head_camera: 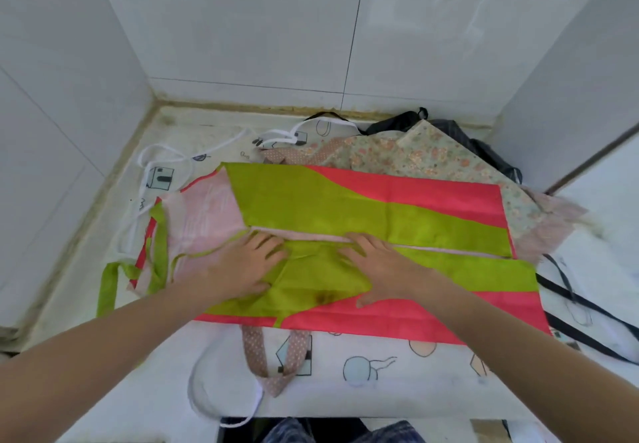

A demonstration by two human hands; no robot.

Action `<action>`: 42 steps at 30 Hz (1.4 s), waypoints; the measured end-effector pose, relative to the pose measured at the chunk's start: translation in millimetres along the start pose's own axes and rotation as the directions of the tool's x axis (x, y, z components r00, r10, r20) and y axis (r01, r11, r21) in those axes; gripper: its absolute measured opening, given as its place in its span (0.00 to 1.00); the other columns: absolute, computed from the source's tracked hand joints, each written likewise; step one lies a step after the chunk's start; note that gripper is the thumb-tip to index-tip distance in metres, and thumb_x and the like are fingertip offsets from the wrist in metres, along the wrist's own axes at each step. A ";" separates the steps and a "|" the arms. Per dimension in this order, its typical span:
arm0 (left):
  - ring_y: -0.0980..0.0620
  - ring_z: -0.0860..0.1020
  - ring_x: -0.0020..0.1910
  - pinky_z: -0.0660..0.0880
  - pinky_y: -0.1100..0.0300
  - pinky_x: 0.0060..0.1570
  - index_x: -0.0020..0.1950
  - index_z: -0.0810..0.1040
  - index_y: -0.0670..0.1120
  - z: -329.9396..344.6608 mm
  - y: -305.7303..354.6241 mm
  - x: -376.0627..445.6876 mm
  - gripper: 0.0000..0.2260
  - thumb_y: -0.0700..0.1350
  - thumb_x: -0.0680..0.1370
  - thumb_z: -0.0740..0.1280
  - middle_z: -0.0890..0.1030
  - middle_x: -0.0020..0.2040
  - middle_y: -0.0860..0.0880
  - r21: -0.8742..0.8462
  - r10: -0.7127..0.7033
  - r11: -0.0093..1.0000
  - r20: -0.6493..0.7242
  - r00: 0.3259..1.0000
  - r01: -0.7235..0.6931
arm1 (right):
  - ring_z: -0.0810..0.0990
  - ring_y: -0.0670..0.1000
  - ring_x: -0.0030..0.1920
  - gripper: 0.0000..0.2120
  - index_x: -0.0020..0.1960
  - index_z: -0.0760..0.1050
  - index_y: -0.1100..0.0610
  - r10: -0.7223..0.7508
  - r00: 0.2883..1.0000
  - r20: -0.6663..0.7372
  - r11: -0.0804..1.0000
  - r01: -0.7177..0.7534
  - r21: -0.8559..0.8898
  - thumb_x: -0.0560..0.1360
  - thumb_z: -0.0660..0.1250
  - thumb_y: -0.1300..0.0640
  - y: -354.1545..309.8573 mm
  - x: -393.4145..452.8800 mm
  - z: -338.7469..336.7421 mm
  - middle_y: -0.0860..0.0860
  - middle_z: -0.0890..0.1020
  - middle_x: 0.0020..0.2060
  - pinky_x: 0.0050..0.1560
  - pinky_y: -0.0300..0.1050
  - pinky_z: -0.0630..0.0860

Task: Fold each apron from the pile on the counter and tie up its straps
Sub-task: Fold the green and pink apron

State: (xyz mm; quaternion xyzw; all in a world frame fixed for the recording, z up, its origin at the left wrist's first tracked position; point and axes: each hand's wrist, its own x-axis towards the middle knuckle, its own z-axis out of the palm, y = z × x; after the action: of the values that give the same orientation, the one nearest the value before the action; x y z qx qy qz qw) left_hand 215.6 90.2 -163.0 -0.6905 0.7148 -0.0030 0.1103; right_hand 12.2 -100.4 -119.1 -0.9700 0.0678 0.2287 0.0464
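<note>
I have both hands flat on the green and red apron (345, 221), which lies across the middle of the counter (86, 390) directly under my palms. My left hand (245, 266) presses down with fingers spread near the bib end, and my right hand (377, 266) presses beside it, fingers straight and close together, just below the seam where the two folded-in long edges meet. The apron is lime green with red bands along its far and near sides, a pale pink inner face showing at the left, and green straps (110, 283) trailing off that end. A dark stain sits on the green between my wrists. Beneath it I see a white cartoon-print apron (373, 370), a floral apron (415, 155) and dark cloth (460, 135), all largely covered.
</note>
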 end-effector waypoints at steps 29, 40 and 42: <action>0.51 0.70 0.35 0.64 0.60 0.34 0.35 0.69 0.47 -61.7 -30.9 -8.8 0.11 0.46 0.76 0.66 0.70 0.33 0.51 -0.679 -0.706 0.378 0.228 0.671 0.629 | 0.62 0.59 0.69 0.20 0.69 0.65 0.60 0.131 0.984 -0.124 0.991 -0.132 -0.001 0.77 0.57 0.62 -46.6 32.5 -23.3 0.59 0.65 0.68 0.65 0.54 0.65; 0.49 0.73 0.53 0.68 0.62 0.54 0.57 0.77 0.39 -93.6 4.3 34.5 0.12 0.39 0.75 0.69 0.76 0.54 0.44 -0.754 -0.264 0.628 0.028 0.964 0.194 | 0.75 0.51 0.38 0.19 0.61 0.70 0.61 0.223 0.963 0.154 -0.468 -0.033 0.883 0.75 0.53 0.74 -43.9 45.3 -66.7 0.55 0.77 0.40 0.42 0.44 0.73; 0.53 0.72 0.52 0.68 0.64 0.52 0.58 0.77 0.41 -89.8 1.9 30.5 0.12 0.41 0.75 0.69 0.72 0.54 0.47 -0.779 -0.293 0.591 0.036 0.955 0.210 | 0.76 0.51 0.38 0.12 0.59 0.70 0.60 0.184 0.966 0.182 -0.522 -0.061 0.851 0.78 0.57 0.69 -34.8 40.1 -65.5 0.54 0.76 0.41 0.44 0.44 0.73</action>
State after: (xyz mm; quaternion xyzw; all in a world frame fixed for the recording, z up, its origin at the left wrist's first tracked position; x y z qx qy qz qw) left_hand 198.5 46.9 -80.3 -0.7633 0.5456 0.2554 -0.2333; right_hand 81.7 -78.5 -76.7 -0.4324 0.3539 0.0241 0.8290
